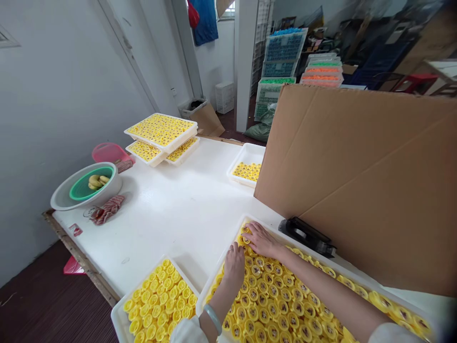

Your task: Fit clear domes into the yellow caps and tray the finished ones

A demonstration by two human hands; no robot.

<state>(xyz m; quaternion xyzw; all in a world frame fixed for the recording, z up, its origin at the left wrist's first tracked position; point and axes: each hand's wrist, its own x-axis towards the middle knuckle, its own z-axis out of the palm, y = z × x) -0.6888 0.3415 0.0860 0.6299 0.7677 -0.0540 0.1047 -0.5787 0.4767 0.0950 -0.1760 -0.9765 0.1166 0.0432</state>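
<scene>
From the head camera, the right hand (262, 240) lies with its fingers spread, low over the far corner of a shallow white plastic tray (218, 264), its fingertips on closely packed round yellow plastic caps (271, 305); I cannot tell whether they hold a cap. The left hand (233, 264), with a pale green bangle (213, 319) at its wrist, sits just beside it, nearer the tray's left wall, its fingers curled narrowly down onto the caps, with nothing clearly held. The right hand is nearer that corner, while the tray's long axis runs from under both hands away to the right, where most caps lie. Just beyond the right hand sits a black plastic device (307, 237), backed by a large upright brown cardboard sheet (360, 186). To the left of the left hand, a second white plastic tray of yellow caps (137, 286) stands on the white bench (178, 224), and well ahead lies a stack of white trays of yellow caps (160, 131).
</scene>
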